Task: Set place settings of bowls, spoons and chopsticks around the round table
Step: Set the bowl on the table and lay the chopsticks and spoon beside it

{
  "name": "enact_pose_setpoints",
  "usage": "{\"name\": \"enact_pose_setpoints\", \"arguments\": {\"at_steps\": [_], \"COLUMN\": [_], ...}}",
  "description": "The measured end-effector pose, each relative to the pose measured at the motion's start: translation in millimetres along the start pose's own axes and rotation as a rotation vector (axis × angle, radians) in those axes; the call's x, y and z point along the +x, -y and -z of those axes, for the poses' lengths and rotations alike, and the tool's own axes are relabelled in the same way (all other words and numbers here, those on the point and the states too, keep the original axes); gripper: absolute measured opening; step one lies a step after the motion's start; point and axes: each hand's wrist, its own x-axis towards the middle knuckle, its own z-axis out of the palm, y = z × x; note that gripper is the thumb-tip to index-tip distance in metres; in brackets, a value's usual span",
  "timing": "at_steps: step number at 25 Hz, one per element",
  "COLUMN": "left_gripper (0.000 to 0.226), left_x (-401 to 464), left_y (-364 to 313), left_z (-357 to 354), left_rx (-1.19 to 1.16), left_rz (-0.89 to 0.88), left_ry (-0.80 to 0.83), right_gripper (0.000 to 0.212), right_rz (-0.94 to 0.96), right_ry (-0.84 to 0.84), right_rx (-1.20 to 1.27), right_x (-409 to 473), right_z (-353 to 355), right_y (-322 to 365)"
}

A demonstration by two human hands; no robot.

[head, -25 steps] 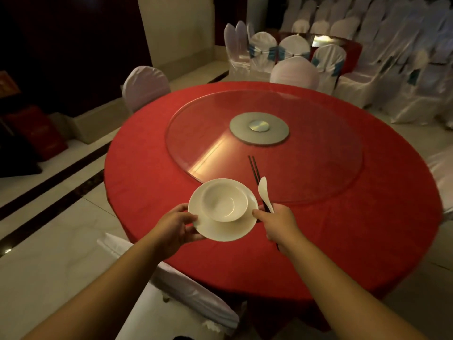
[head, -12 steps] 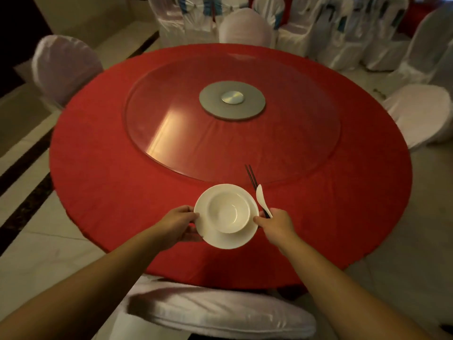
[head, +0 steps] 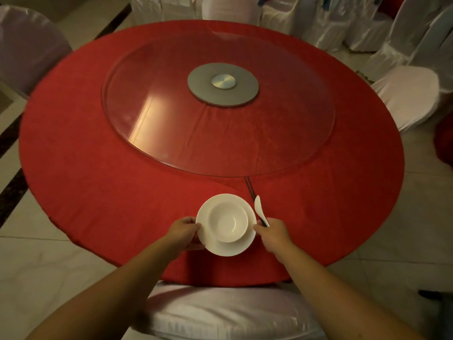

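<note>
A white bowl [head: 228, 220] sits on a white plate [head: 241, 246] held low over the near edge of the round red table [head: 98, 168]. My left hand [head: 183, 231] grips the plate's left rim. My right hand [head: 272, 233] touches the plate's right rim with its thumb and holds a white spoon [head: 259, 209] together with dark chopsticks [head: 250, 188], which point away toward the glass turntable [head: 171, 114]. Whether the plate rests on the cloth or hangs just above it, I cannot tell.
A white-covered chair [head: 228, 312] stands right below my arms against the table. More covered chairs [head: 411, 94] ring the far and right sides, one [head: 27, 47] at the far left. A grey hub [head: 223, 84] marks the turntable's centre.
I have stepped closer and look down more steeply. Both hands carried the plate, bowl, spoon and chopsticks from the left approach to the table's near edge, behind a chair.
</note>
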Motion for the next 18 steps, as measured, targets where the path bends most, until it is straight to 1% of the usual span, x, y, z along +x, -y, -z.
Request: {"name": "enact_pose_setpoints", "arguments": {"at_steps": [3, 7, 11, 14, 18], "left_gripper": [0.023, 0.026, 0.027, 0.023, 0.023], "left_x": [6.8, 11.8, 14.7, 18.4, 22.2], "left_y": [8.3, 16.3, 21.0, 23.1, 22.6], "left_z": [-2.4, -6.1, -6.0, -3.4, -3.9], "left_rx": [-0.032, -0.059, 0.001, 0.047, 0.020], "left_rz": [0.008, 0.023, -0.006, -0.066, -0.093], "left_ry": [-0.041, -0.054, -0.061, -0.099, -0.149], "right_gripper": [0.013, 0.022, 0.027, 0.029, 0.027], "right_rz": [0.011, 0.011, 0.034, -0.007, -0.106], "right_ry": [0.019, 0.021, 0.013, 0.023, 0.019], "right_rx": [-0.041, -0.082, -0.063, -0.004, 0.062], "right_x": [6.0, 10.2, 11.3, 10.7, 6.0], "right_z": [-4.4, -7.6, -9.3, -8.3, -4.3], "right_y": [-7.9, -19.0, -30.9, -33.0, -31.1]}}
